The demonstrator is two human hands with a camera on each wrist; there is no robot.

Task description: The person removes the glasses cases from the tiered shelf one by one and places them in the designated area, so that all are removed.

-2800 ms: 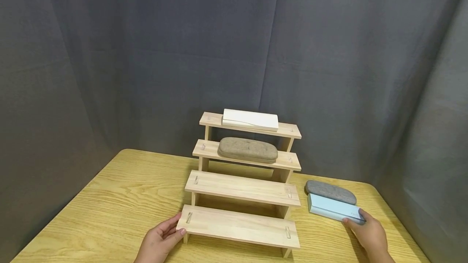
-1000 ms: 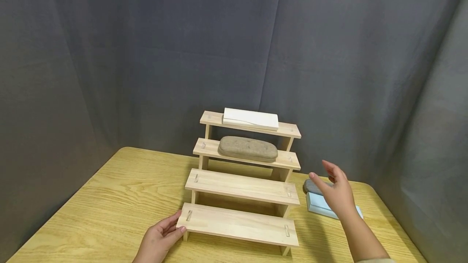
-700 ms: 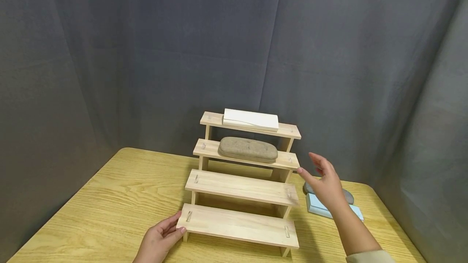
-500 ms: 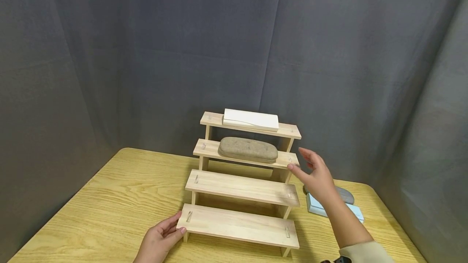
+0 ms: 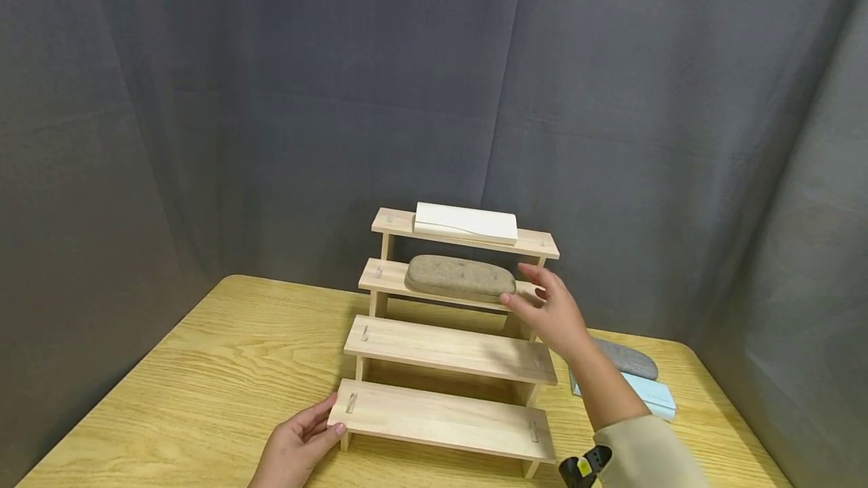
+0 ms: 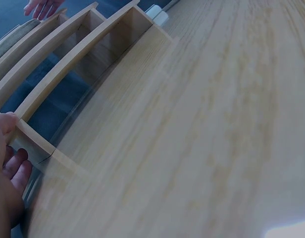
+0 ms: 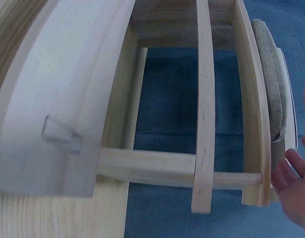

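Observation:
A stepped wooden display stand (image 5: pixel 447 419) is in the middle of the table. My left hand (image 5: pixel 293 446) grips the left end of its lowest step, thumb at the front edge. On the second step from the top lies a brown fabric glasses case (image 5: pixel 461 278). My right hand (image 5: pixel 552 315) reaches to that case's right end, thumb and fingers spread. The right wrist view shows the fingers (image 7: pixel 291 171) beside the case's end, with no grip on it. A white folded-flap case (image 5: pixel 466 222) sits on the top step.
Right of the stand, a grey glasses case (image 5: pixel 627 360) and a light blue case (image 5: pixel 652 395) lie on the table (image 5: pixel 224 367), partly hidden behind the right forearm. Dark grey curtains (image 5: pixel 305 96) hang behind and at both sides.
My right hand has let go of the light blue case, left it on the table, and moved left and up to the brown glasses case. The left hand has stayed on the stand.

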